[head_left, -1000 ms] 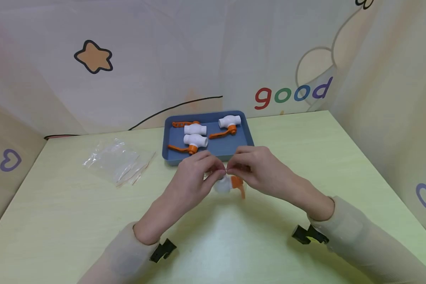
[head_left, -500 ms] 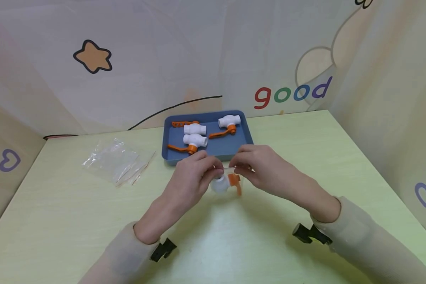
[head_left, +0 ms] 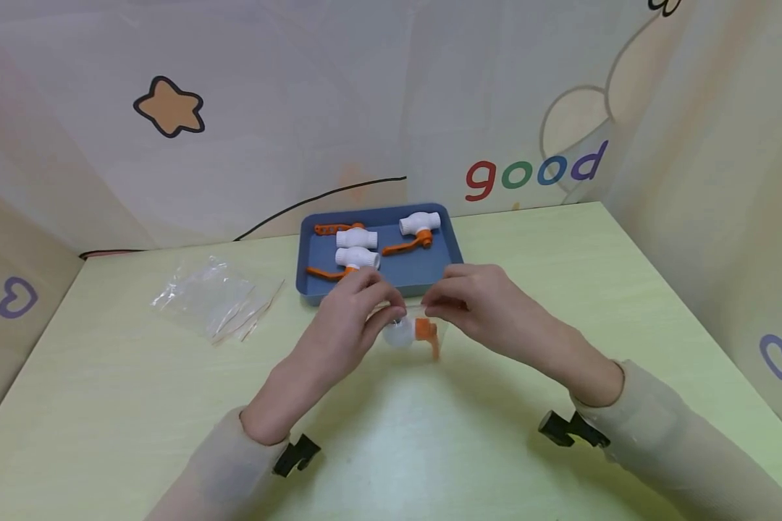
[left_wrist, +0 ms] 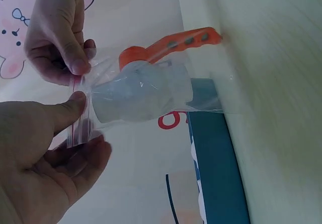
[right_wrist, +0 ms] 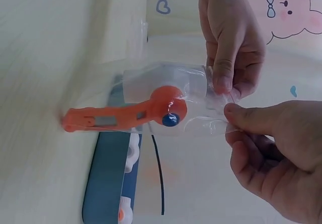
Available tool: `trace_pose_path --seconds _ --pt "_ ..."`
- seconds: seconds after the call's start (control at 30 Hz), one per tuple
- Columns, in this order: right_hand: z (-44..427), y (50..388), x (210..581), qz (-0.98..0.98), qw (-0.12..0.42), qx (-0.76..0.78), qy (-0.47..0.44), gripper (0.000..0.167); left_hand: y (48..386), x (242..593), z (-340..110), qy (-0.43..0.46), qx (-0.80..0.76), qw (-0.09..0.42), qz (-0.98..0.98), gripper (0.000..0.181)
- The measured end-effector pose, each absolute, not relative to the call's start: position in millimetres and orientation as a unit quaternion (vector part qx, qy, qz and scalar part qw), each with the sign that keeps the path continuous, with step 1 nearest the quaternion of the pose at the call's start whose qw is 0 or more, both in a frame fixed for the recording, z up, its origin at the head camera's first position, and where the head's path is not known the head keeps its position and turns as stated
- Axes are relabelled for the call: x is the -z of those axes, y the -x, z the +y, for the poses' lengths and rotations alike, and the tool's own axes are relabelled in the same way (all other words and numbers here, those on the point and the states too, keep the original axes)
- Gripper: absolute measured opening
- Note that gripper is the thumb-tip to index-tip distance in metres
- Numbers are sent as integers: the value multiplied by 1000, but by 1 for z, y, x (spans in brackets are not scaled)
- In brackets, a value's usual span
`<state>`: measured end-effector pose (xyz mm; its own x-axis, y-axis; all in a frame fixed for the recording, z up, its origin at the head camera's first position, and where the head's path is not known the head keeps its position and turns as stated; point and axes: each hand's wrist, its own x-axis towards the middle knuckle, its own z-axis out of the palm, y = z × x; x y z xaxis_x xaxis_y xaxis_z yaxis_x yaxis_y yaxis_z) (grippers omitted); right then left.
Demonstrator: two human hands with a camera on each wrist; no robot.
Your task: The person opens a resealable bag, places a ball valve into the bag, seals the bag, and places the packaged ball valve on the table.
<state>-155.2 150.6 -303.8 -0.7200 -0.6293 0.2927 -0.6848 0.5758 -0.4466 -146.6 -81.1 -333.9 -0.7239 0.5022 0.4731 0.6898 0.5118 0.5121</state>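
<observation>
A clear zip bag (left_wrist: 83, 126) hangs mouth up over the table, with a white ball valve (head_left: 400, 333) inside. Through the plastic shows the valve's orange lever handle (right_wrist: 115, 118), pointing down. My left hand (head_left: 348, 322) pinches the bag's mouth at one side between thumb and fingers. At the other side of that red-lined seal, my right hand (head_left: 478, 305) pinches it too. Whether the seal is fully pressed together, I cannot tell.
Just beyond the hands lies a blue tray (head_left: 430, 271) holding white valves (head_left: 420, 223) with orange handles, partly covered by my left hand. Flat clear bags (head_left: 215, 297) lie to the left. A printed curtain (head_left: 287, 108) stands behind the table (head_left: 169, 405).
My hands have drawn slightly apart along the bag's mouth, both keeping hold. The bag with its valve has shifted a little to the left.
</observation>
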Motion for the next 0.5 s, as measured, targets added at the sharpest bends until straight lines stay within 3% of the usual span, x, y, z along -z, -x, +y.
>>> trace_pose_path --seconds 0.27,0.5 --pt "155 157 305 -864 100 -308 -385 15 149 333 -80 319 360 103 -871 5" --pt "159 155 304 -872 105 -363 -311 28 151 334 -82 276 391 132 -868 5"
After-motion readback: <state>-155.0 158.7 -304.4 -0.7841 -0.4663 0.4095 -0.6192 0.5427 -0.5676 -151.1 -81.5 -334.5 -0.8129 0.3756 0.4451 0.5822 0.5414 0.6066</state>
